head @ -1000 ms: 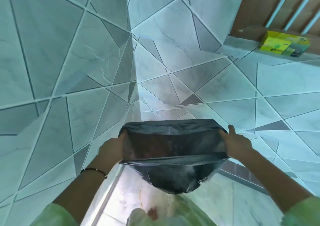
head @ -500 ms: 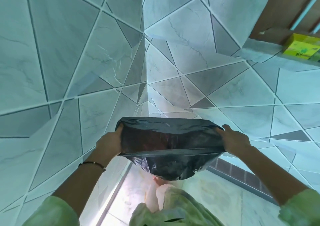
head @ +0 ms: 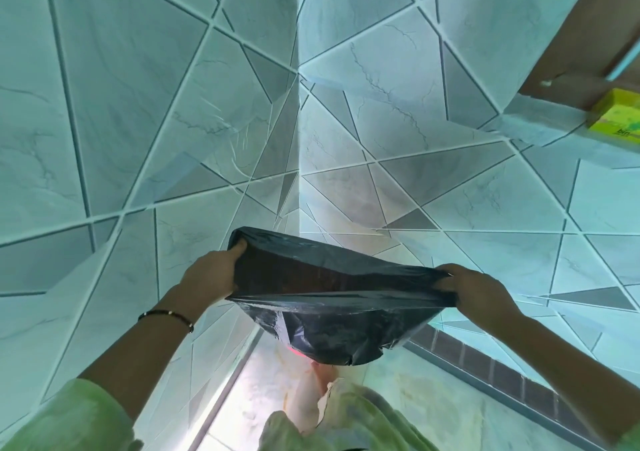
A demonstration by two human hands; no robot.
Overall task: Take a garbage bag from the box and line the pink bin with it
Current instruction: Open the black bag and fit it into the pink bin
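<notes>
A black garbage bag hangs in front of me with its mouth stretched wide. My left hand grips the left edge of the mouth, and my right hand grips the right edge. The bag's body sags below between my arms. Just under the bag's bottom a thin pink sliver shows; the pink bin is otherwise hidden behind the bag. The yellow-green bag box lies on a ledge at the upper right.
I face a corner of grey tiled walls. A tiled ledge juts out at the upper right under a brown frame. Pale floor lies below, with my green-clothed legs at the bottom edge.
Both hands have kept hold of the bag's mouth. The view has swung left, so the box slid to the right edge. The bag's right side now sits lower than its left.
</notes>
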